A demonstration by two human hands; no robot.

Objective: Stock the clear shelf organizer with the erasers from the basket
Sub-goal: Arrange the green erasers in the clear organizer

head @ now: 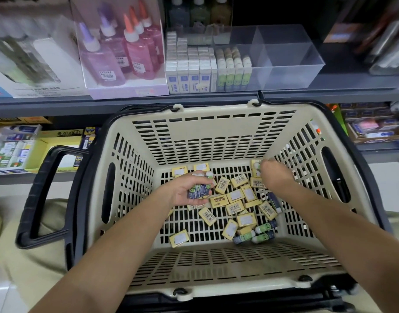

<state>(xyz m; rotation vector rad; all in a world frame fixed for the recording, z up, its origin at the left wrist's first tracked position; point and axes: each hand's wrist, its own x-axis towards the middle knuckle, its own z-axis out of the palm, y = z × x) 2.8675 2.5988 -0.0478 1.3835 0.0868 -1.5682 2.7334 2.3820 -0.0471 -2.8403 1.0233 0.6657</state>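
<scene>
Stationery aisle, grey shelf: on it we log the clear shelf organizer, whose left compartments hold white boxed erasers and green-faced erasers. Below stands the cream basket, with yellow boxed erasers loose on its floor. Our left hand grips a bunch of green-and-navy erasers in curled fingers; our right hand, well apart, bends over a yellow box in the far right corner, and we cannot tell whether it holds it.
</scene>
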